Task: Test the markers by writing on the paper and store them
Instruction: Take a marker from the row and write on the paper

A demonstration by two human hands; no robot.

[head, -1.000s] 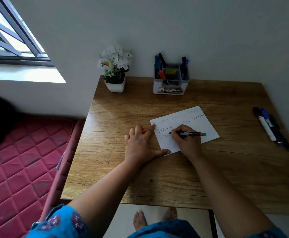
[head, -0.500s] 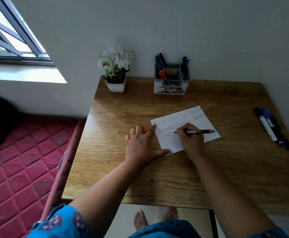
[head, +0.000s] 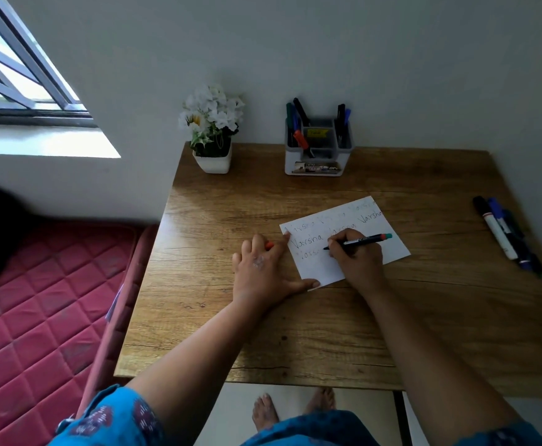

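While a red quilted mattress [head: 37,317] lies at the far left under the window [head: 21,75], the wooden table [head: 231,333] fills the middle of the view, with a white pot of white flowers [head: 213,130] at its back left edge against the wall. Next to the right, the left hand [head: 263,272] lies on the table with fingers spread fairly flat, its forefinger and thumb pressing the left edge of the paper [head: 388,243]; a small orange cap [head: 269,245] shows between its fingers, though how it is gripped cannot be told. Behind, near the wall, a grey organizer [head: 319,159] holds several markers upright. On the paper, which already carries lines of handwriting, the right hand [head: 358,259] curls around a black marker [head: 364,240] with an orange and teal end, its tip touching the sheet at the third line. Far right, near the table edge, a cluster of loose markers [head: 507,236] lies side by side, touching one another.
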